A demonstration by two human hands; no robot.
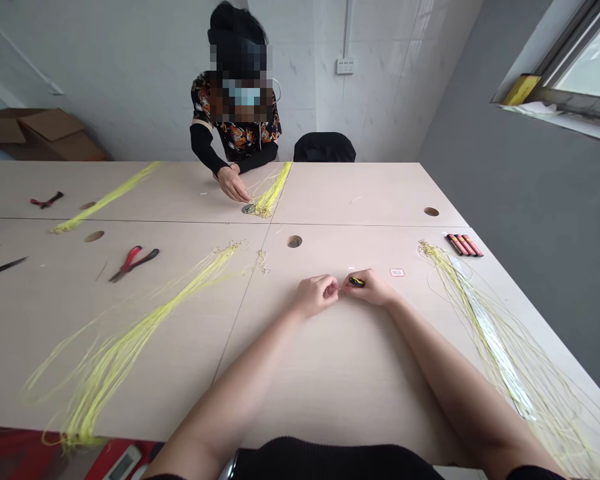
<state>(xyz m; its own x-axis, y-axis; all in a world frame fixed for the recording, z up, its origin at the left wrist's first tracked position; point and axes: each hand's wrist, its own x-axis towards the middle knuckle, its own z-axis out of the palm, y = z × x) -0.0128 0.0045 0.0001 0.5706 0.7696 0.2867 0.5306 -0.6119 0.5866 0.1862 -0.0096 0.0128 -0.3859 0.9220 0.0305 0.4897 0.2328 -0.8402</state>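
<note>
My left hand (pixel 316 296) is closed in a pinch above the table. Whatever its fingertips grip is too small to make out. Close beside it, my right hand (pixel 376 289) is wrapped round a small black-and-yellow tube (pixel 357 282), its fingertips nearly meeting those of the left. A small paper label with red print (pixel 397 272) lies just beyond the right hand. To the left rests a bundle of yellow cords (pixel 165 310) with small metal ends. Another bundle of pale yellow cords (pixel 473 303) fans out on the right, partly over a silvery strip (pixel 497 363).
Several red-and-black tubes (pixel 464 245) lie at the right edge. Red-and-black pliers (pixel 130 263) rest on the left. Across the table, a person (pixel 235 143) handles another yellow cord bundle (pixel 276 190). Round holes (pixel 295 242) pierce the tabletop. A dark chair (pixel 325 147) stands behind.
</note>
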